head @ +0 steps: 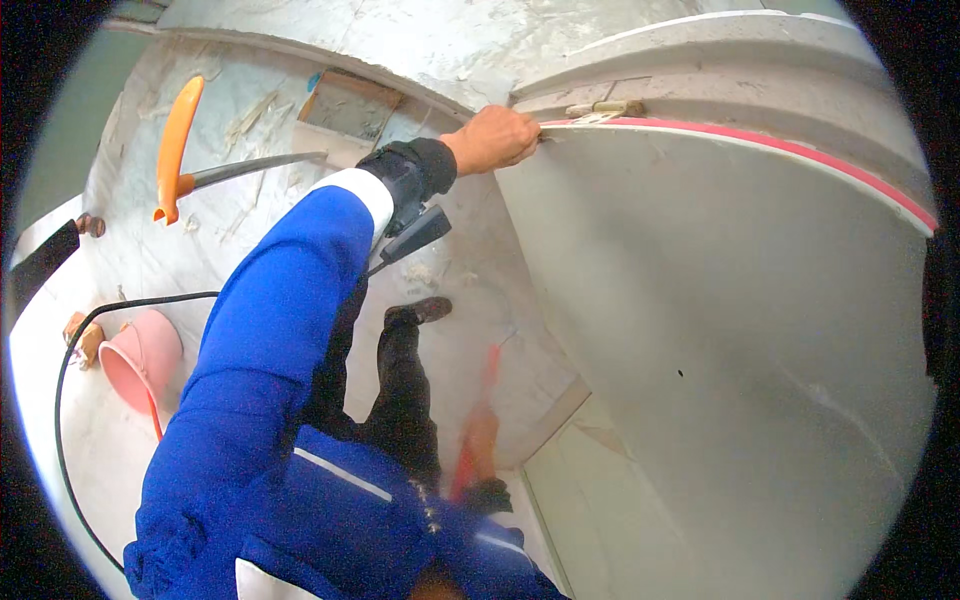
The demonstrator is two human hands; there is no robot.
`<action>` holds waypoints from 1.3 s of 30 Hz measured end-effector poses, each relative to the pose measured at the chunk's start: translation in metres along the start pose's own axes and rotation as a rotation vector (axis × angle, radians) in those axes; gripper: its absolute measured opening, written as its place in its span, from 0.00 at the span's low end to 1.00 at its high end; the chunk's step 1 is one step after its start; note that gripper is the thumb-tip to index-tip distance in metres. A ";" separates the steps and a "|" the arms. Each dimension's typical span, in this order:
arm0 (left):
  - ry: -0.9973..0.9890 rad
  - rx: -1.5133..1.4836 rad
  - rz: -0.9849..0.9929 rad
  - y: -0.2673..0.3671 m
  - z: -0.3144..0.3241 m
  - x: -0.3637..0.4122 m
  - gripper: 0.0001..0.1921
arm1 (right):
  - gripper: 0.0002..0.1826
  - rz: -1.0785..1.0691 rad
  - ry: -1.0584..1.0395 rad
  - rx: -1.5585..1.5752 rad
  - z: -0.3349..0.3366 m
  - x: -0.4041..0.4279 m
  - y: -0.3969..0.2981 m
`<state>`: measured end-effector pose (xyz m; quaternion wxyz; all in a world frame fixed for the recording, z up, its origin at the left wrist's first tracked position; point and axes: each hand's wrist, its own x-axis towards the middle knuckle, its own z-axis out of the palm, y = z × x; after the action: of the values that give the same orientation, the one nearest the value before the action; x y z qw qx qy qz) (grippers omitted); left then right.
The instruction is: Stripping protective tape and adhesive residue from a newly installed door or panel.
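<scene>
At the upper centre, my left hand (495, 139) is closed on the top corner of a large pale panel (675, 300). A pink-red strip (787, 146) runs along the panel's upper edge. A tool with a wooden handle (626, 109) lies on that edge, right of my left hand. Lower down, beside my body, my right hand (482, 435) is closed around a red-handled tool (491, 367). Motion blurs both hand and tool; a thin wire-like part shows at the tool's far end, but its kind cannot be told.
A pink bucket (161, 356) stands at left near a black cable (61, 397). An orange handle (178, 142) on a metal shaft juts over the sheet-covered floor (247, 180). Another person's dark-clothed limb (45, 259) shows at far left. A framed pane (349, 105) lies beyond my left arm.
</scene>
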<state>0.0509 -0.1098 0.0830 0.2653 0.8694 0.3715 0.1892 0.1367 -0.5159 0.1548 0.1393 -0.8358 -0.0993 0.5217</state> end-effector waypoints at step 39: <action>0.271 -0.007 0.147 -0.002 0.003 -0.003 0.04 | 0.17 0.328 0.016 0.293 -0.007 -0.019 0.022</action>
<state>0.0494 -0.1112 0.0791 0.2012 0.8597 0.3388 0.3250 0.1353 -0.5433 0.1665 0.1732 -0.8158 0.1162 0.5394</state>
